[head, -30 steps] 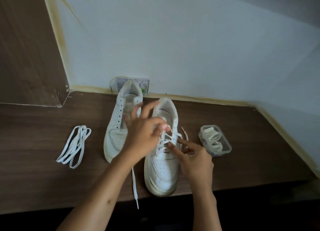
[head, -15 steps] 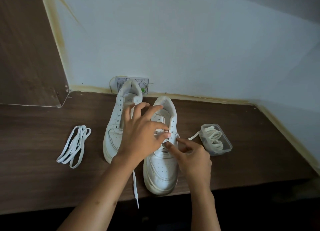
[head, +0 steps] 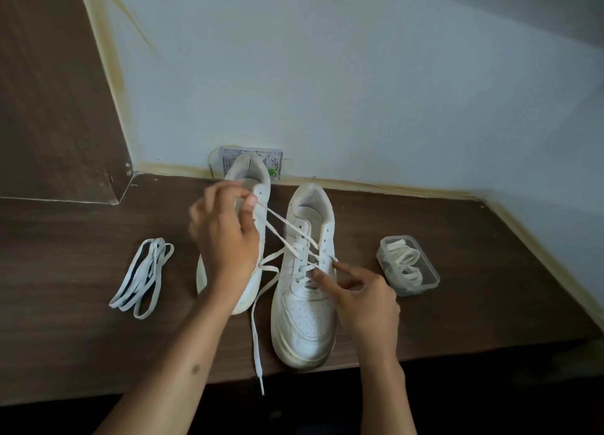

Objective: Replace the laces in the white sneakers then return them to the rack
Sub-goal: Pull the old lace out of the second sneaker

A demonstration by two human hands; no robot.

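Two white sneakers sat side by side on the dark wood desk (head: 490, 304), toes toward the front edge, heels toward the pale wall (head: 359, 75). The right sneaker (head: 305, 304) was partly laced: the lace (head: 281, 235) crossed through the lower eyelets, upper eyelets bare. Left hand (head: 225, 235) was raised over the left sneaker (head: 248, 179), fingers curled, thumb and fingertips pinching the lace end, pulling it taut up and left from the right sneaker's eyelets. Left sneaker was mostly hidden by that hand and forearm; heel and collar showed, no lace visible in the eyelets that showed. Right hand (head: 362, 300) rested on the right sneaker's outer side, index finger extended and touching the eyelet row, thumb against the crossed lace at the tongue, other fingers curled under; it pressed rather than gripped. The lace's other end ran down between the two sneakers and hung over the desk's front edge. A loose bundle of white laces (head: 142, 277) lay flat on the desk well left of the left sneaker. A small clear plastic container (head: 408, 264), no lid on, held coiled white laces, just right of the right sneaker. A patterned box (head: 277, 160) stood against the wall behind the left sneaker's heel. Brown panel (head: 49, 91) at upper left
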